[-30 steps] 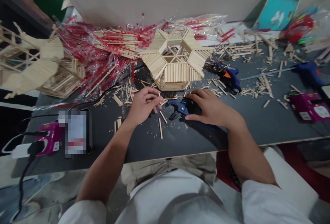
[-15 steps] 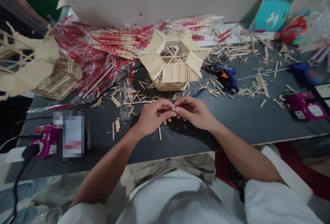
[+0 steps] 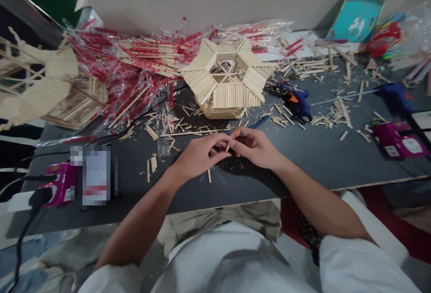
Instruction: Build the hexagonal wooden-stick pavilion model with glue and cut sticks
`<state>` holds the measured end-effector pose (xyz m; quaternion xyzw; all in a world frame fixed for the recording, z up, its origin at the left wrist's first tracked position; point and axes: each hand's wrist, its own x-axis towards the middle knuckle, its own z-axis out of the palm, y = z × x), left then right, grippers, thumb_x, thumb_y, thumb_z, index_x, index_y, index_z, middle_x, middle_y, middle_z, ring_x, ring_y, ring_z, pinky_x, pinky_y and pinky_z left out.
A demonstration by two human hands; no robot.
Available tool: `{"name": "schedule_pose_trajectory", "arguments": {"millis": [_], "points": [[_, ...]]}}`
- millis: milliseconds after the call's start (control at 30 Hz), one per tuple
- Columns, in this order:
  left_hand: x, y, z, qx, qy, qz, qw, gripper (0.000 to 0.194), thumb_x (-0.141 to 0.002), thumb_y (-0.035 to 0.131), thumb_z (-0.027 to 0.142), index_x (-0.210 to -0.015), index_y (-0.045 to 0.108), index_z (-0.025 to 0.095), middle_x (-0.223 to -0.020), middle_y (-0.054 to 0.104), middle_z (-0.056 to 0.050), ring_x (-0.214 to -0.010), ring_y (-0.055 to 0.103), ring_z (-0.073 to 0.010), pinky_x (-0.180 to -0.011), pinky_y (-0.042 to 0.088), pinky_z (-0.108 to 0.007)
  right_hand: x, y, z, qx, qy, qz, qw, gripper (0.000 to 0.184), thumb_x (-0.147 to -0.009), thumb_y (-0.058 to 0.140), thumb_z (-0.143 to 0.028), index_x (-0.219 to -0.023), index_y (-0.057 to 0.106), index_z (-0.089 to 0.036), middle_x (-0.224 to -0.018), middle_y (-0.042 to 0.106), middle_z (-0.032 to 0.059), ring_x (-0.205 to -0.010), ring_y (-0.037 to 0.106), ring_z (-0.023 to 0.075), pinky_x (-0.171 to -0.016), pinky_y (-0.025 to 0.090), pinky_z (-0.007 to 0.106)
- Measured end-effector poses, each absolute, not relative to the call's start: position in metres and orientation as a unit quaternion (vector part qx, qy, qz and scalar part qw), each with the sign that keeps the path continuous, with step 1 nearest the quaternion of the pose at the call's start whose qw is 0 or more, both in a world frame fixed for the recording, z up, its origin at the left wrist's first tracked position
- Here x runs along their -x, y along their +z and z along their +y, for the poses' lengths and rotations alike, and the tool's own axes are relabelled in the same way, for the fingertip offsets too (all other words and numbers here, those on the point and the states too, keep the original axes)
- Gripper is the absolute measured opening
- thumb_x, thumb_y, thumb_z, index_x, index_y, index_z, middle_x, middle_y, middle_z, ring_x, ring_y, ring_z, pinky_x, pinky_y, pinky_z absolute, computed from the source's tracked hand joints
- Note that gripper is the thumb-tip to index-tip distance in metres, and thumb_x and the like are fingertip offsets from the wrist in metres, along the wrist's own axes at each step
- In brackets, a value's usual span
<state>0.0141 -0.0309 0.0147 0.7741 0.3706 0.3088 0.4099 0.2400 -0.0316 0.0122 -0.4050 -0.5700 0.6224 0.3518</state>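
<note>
Near the front of the dark table, my left hand [image 3: 202, 153] and my right hand [image 3: 256, 148] meet fingertip to fingertip. Between them is a short piece of wooden stick [image 3: 228, 146], pinched by both hands and partly hidden by the fingers. Just beyond my hands stands a star-shaped openwork structure [image 3: 230, 95] built from rows of pale wooden sticks. A single loose stick [image 3: 209, 176] lies on the table below my left hand.
Red-and-pale chopsticks [image 3: 148, 52] in clear plastic lie at the back left, beside another stick structure [image 3: 77, 99]. To the right are a blue glue gun [image 3: 301, 102], a second glue gun [image 3: 393, 97] and a purple power socket [image 3: 399, 140]. Another purple socket [image 3: 60, 183] stands front left.
The short stick piece has turned between my fingertips and more of it shows. My left thumb and forefinger have spread slightly. The structure and the rest stay put.
</note>
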Motion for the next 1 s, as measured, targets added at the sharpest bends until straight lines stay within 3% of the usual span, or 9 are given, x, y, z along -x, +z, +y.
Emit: {"name": "schedule_pose_trajectory", "arguments": {"millis": [233, 333, 433, 567, 700, 800, 1000], "points": [[-0.01, 0.008, -0.03, -0.848, 0.325, 0.337, 0.248, 0.034, -0.096, 0.077, 0.04, -0.121, 0.062, 0.022, -0.091, 0.082, -0.001, -0.076, 0.079, -0.0133, -0.072, 0.06, -0.021, -0.247, 0.018, -0.029, 0.407, 0.581, -0.622, 0.332, 0.032, -0.097, 0.072, -0.05, -0.1, 0.069, -0.018, -0.079, 0.064, -0.0002, -0.065, 0.052, 0.0121, -0.06, 0.042, 0.026], [-0.009, 0.009, -0.029, -0.85, 0.358, 0.33, 0.2, 0.033, -0.094, 0.078, 0.04, -0.117, 0.062, 0.021, -0.08, 0.079, 0.002, -0.064, 0.075, -0.0104, -0.064, 0.056, -0.018, -0.271, 0.025, -0.021, 0.412, 0.514, -0.703, 0.269, 0.028, -0.098, 0.071, -0.048, -0.098, 0.073, -0.02, -0.085, 0.069, 0.0023, -0.07, 0.058, 0.0154, -0.065, 0.044, 0.029], [-0.007, 0.014, -0.025, -0.849, 0.372, 0.331, 0.179, 0.034, -0.093, 0.079, 0.042, -0.113, 0.063, 0.021, -0.073, 0.075, 0.004, -0.057, 0.071, -0.0082, -0.06, 0.054, -0.016, -0.305, 0.028, -0.008, 0.476, 0.38, -0.759, 0.23, 0.026, -0.098, 0.068, -0.047, -0.098, 0.075, -0.022, -0.082, 0.072, 0.003, -0.068, 0.061, 0.0175, -0.064, 0.045, 0.032], [0.001, 0.031, -0.02, -0.836, 0.378, 0.361, 0.168, 0.035, -0.089, 0.083, 0.041, -0.111, 0.064, 0.02, -0.069, 0.074, 0.005, -0.054, 0.068, -0.0073, -0.058, 0.053, -0.016, -0.35, 0.02, 0.012, 0.646, 0.126, -0.687, 0.307, 0.023, -0.094, 0.068, -0.043, -0.093, 0.073, -0.021, -0.076, 0.07, 0.0056, -0.064, 0.062, 0.0213, -0.066, 0.047, 0.036], [0.011, 0.054, -0.013, -0.829, 0.395, 0.375, 0.129, 0.038, -0.086, 0.087, 0.035, -0.113, 0.065, 0.022, -0.07, 0.074, 0.007, -0.055, 0.066, -0.0064, -0.062, 0.054, -0.017, -0.385, 0.0, 0.027, 0.745, -0.034, -0.584, 0.32, 0.025, -0.088, 0.065, -0.04, -0.101, 0.07, -0.019, -0.094, 0.071, 0.0124, -0.09, 0.066, 0.0306, -0.087, 0.054, 0.047], [0.018, 0.074, -0.005, -0.826, 0.372, 0.408, 0.111, 0.04, -0.085, 0.088, 0.036, -0.115, 0.066, 0.024, -0.073, 0.073, 0.006, -0.056, 0.064, -0.0076, -0.062, 0.052, -0.02, -0.4, -0.016, 0.033, 0.77, -0.044, -0.565, 0.292, 0.035, -0.081, 0.067, -0.041, -0.106, 0.066, -0.017, -0.1, 0.068, 0.0157, -0.106, 0.063, 0.0362, -0.095, 0.053, 0.054], [0.024, 0.12, 0.027, -0.856, 0.256, 0.441, 0.091, 0.034, -0.084, 0.086, 0.043, -0.11, 0.07, 0.026, -0.088, 0.076, -0.001, -0.073, 0.069, -0.017, -0.071, 0.053, -0.032, -0.402, -0.032, 0.043, 0.82, 0.033, -0.513, 0.25, 0.048, -0.08, 0.066, -0.035, -0.121, 0.057, -0.012, -0.117, 0.064, 0.0254, -0.11, 0.061, 0.0386, -0.101, 0.048, 0.054]]}}
